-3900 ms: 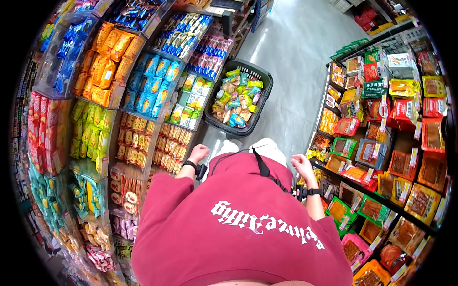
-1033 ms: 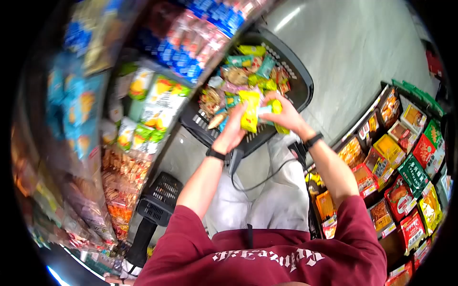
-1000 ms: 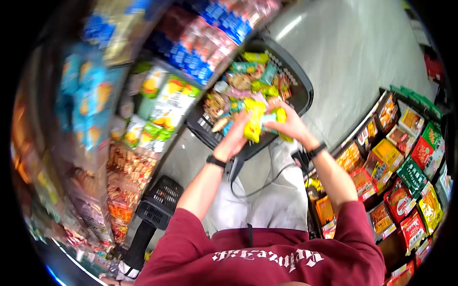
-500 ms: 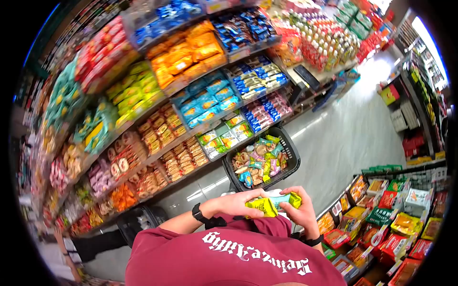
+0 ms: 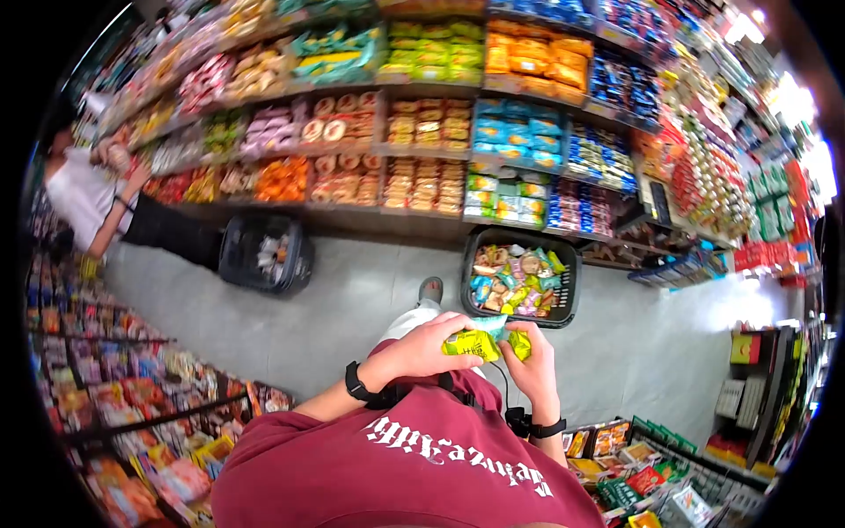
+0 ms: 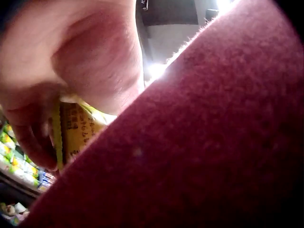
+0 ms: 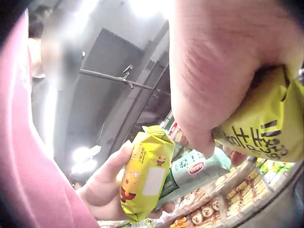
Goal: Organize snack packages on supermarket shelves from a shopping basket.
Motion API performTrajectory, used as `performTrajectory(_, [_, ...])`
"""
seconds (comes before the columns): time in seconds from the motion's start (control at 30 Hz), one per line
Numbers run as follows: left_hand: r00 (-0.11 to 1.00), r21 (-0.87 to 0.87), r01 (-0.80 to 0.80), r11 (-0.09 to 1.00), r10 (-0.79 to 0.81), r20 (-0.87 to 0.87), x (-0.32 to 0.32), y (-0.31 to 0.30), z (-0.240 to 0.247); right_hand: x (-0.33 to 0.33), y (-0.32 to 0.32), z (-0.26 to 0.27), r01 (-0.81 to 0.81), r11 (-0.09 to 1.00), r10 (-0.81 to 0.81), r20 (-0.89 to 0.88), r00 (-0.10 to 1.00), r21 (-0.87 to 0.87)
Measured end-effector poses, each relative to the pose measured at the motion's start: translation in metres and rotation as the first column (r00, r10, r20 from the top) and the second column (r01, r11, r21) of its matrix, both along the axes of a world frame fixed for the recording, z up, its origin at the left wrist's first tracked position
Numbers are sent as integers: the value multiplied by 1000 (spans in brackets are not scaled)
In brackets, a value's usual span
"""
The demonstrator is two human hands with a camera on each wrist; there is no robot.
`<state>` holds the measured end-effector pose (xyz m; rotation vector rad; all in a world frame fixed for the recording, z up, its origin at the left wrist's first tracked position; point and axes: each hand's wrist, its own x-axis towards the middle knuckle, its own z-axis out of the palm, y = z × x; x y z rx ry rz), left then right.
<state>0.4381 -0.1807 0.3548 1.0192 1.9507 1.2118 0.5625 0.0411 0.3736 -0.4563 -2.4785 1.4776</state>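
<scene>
In the head view my left hand (image 5: 428,348) grips a yellow packet (image 5: 471,345), and my right hand (image 5: 531,370) grips another yellow packet (image 5: 519,345). A pale teal packet (image 5: 490,326) spans between the two hands. The right wrist view shows the left hand (image 7: 105,187) round its yellow packet (image 7: 146,173), with the teal packet (image 7: 194,172) behind and the right fingers touching its far end. The right hand (image 7: 213,71) curls over its own yellow packet (image 7: 266,118). Maroon cloth covers much of the left wrist view, where the left hand (image 6: 85,52) holds the packet (image 6: 78,128).
A black basket (image 5: 572,304) full of mixed packets stands on the floor beside the snack shelves (image 5: 427,158). Farther left is another dark basket (image 5: 233,264), near a person in a white top (image 5: 79,198). Packaged-food racks (image 5: 132,378) stand at lower left and lower right.
Both hands have come up from over the basket to the front of the body, still holding the packets. The head view has turned left, bringing the other person and second basket more fully into sight.
</scene>
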Motion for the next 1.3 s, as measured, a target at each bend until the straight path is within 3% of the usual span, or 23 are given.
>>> performTrajectory(0.07, [990, 7, -108, 994, 108, -90, 15, -29, -6, 2, -18, -1, -142, 989, 142, -2, 990, 34])
performTrajectory(0.23, [971, -14, -239, 971, 239, 15, 41, -81, -3, 3, -75, -9, -227, 974, 227, 128, 965, -17])
performTrajectory(0.33, [965, 35, -257, 966, 255, 60, 45, -109, -9, 0, -112, -15, -172, 985, 172, 16, 985, 9])
performTrajectory(0.53, [975, 85, -217, 972, 211, 72, 25, -198, -20, -18, -194, -15, -173, 985, 172, 119, 978, -4])
performTrajectory(0.6, [973, 126, -221, 967, 210, 95, 19, -242, -30, -33, -234, -14, -215, 974, 206, 108, 973, 76])
performTrajectory(0.73, [944, 258, -328, 909, 325, 52, 7, -325, -58, -64, -319, -10, -256, 963, 240, 170, 956, 78])
performTrajectory(0.83, [900, 208, -435, 876, 426, 91, -8, -384, -62, -84, -368, -11, -381, 924, 369, 168, 914, 43])
performTrajectory(0.87, [882, 189, -470, 862, 449, 142, -12, -402, -60, -92, -382, -11, -425, 898, 412, 123, 903, 112])
performTrajectory(0.97, [822, 252, -562, 788, 565, 67, -20, -442, -70, -113, -418, -8, -495, 866, 478, 176, 861, 73])
performTrajectory(1.03, [740, 216, -671, 710, 621, 259, -25, -461, -73, -129, -440, -1, -526, 850, 508, 198, 838, 43])
performTrajectory(1.07, [734, 211, -677, 705, 627, 262, -25, -470, -75, -138, -450, 3, -537, 844, 520, 218, 825, 18])
performTrajectory(1.13, [616, 169, -747, 643, 574, 539, -26, -483, -61, -154, -460, 1, -566, 822, 546, 202, 813, 55])
performTrajectory(1.2, [600, 222, -783, 581, 614, 513, -31, -486, -57, -173, -469, 0, -592, 801, 573, 178, 800, 83])
performTrajectory(1.27, [491, 220, -862, 456, 647, 583, -39, -490, -66, -194, -473, 0, -635, 768, 621, 146, 770, 81])
performTrajectory(1.3, [489, 214, -863, 458, 653, 578, -46, -491, -71, -205, -474, -4, -636, 768, 622, 153, 768, 67])
